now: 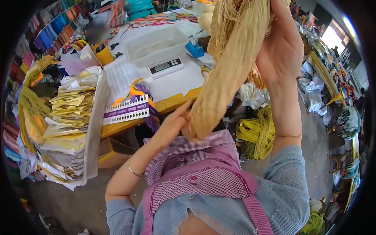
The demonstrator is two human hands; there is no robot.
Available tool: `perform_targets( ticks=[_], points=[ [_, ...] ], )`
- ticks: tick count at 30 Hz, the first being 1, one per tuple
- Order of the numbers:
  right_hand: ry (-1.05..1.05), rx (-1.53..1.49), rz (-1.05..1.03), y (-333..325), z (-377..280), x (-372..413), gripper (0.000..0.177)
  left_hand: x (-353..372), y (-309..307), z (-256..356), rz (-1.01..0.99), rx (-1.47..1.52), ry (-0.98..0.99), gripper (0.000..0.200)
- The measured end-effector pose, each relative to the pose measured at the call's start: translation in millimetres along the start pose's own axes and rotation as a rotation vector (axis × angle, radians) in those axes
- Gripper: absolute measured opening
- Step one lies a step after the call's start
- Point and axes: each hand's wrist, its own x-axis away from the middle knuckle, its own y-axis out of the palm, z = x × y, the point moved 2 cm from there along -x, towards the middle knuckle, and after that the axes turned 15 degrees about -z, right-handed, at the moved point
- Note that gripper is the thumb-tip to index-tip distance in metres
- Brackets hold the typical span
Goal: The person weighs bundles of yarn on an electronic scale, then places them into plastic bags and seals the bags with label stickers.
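Observation:
A long skein of beige yarn (pixel 231 74) stretches diagonally in front of me, from the top of the view down to my apron. Raised at the upper right, my right hand (pixel 281 47) holds the skein's upper part, its fingers partly hidden behind the strands and cut off by the frame's top edge. At the skein's lower end, my left hand (pixel 176 124) is closed on the bottom of the loop. More loose beige strands (pixel 221 27) hang behind the upper part.
On the table stand a digital scale (pixel 166 67), a clear plastic tub (pixel 156 45), scissors (pixel 204 69) and a blue tape dispenser (pixel 194 49). A punched thread card (pixel 126 109) overhangs the table edge. Left is a bin of papers (pixel 94 129); below hangs olive-yellow yarn (pixel 256 131).

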Motion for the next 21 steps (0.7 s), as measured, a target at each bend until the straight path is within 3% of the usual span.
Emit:
perform_targets(
  ticks=[1,3,5,7,8,9,10,13,14,15,16,18,19,21],
  points=[
    [-0.019,0.065,0.134,5,3,-1,0.033,3,-10,-4,0.049,-0.156,0.040,0.071],
    [-0.063,0.093,-0.117,-3,17,-9,0.035,8,-8,2,-0.006,-0.117,0.009,0.073],
    [-0.115,0.153,-0.389,-10,26,-19,0.035,1,14,21,0.067,-0.432,0.089,0.084],
    [-0.189,0.235,-0.685,-5,31,-33,0.032,-12,17,10,0.152,-0.469,0.073,0.089],
    [-0.083,0.233,-0.301,4,32,-20,0.030,-19,14,1,0.162,-0.371,0.012,0.083],
    [-0.028,0.237,-0.107,4,32,-17,0.029,-25,11,0,0.172,-0.270,-0.049,0.077],
    [0.027,0.224,0.086,5,32,-13,0.028,-25,5,1,0.053,-0.163,-0.213,0.068],
    [0.042,0.191,0.067,-8,29,-10,0.028,-3,1,17,0.092,-0.120,-0.230,0.065],
    [0.039,0.186,0.082,-10,29,-9,0.029,5,-2,16,0.163,-0.199,-0.103,0.063],
    [0.101,0.237,0.120,-16,30,-6,0.027,18,-10,16,0.099,0.079,-0.070,0.060],
    [0.212,0.364,0.109,-46,32,4,0.038,30,-18,16,0.049,0.357,-0.055,0.057],
    [0.536,0.653,0.086,-95,41,28,0.060,33,-12,48,-0.078,0.589,0.197,0.053],
    [0.689,0.772,0.063,-101,46,42,0.061,27,0,73,-0.024,0.604,0.311,0.056],
    [0.935,1.032,0.038,-103,55,71,0.066,10,19,108,-0.175,0.725,0.497,0.070]
  ],
)
